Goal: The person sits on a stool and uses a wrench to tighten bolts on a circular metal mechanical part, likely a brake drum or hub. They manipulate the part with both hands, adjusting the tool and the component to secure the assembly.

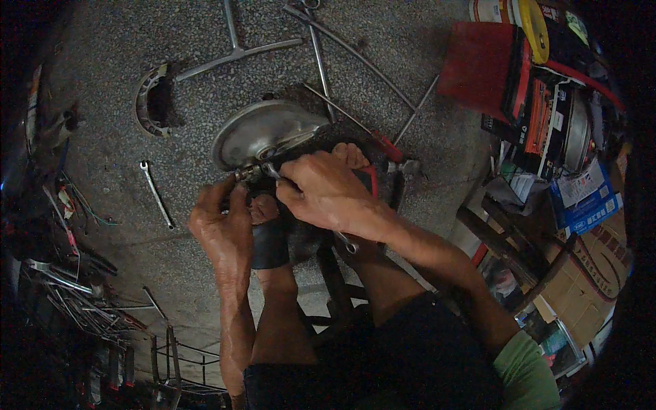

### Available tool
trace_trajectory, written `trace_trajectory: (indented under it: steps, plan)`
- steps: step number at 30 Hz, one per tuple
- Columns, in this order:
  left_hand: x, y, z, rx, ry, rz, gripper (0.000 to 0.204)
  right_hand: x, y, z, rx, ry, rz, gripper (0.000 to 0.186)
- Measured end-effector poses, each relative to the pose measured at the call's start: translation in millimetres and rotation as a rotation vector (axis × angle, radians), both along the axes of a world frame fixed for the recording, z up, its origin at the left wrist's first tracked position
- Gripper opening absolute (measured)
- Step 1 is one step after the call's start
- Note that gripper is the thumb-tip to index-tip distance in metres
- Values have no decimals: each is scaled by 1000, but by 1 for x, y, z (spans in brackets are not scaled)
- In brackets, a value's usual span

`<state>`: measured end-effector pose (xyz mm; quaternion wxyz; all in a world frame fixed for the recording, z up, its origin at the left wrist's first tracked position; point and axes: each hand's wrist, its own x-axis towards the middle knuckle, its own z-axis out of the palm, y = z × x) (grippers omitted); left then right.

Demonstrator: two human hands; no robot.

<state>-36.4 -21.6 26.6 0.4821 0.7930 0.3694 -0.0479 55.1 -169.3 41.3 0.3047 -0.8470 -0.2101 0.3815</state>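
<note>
A round, dull-silver metal plate (263,130), like a wheel brake plate, leans on the speckled floor between my feet. My left hand (225,215) is closed, with thumb and fingers pinching a small metal fitting (246,174) at the plate's near edge. Close beside it, my right hand (318,188) is closed round a wrench (350,244). One wrench end meets the fitting; the ring end shows below my right hand, and the middle is hidden. My fingers cover much of the fitting.
Left of the plate lie a curved brake shoe (152,99) and a small wrench (157,195). Beyond it are a T-handle (236,51) and long metal bars. A red-handled screwdriver (386,145) lies to the right. Boxes (588,205) crowd the right side; metal tools (89,301) pile up at left.
</note>
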Motion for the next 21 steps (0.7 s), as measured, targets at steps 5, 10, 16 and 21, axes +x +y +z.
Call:
trace_trajectory:
  steps: [5,10,16,21]
  plan:
    - [-4,2,-4,-24,-15,37,16,18,10,12,-73,99,71,25]
    - [4,6,2,3,60,-29,16,40,22,21,-204,175,203,25]
    - [17,10,12,-78,165,-17,15,50,26,7,-205,261,283,27]
    - [22,5,12,168,128,-194,14,53,31,11,-218,260,316,26]
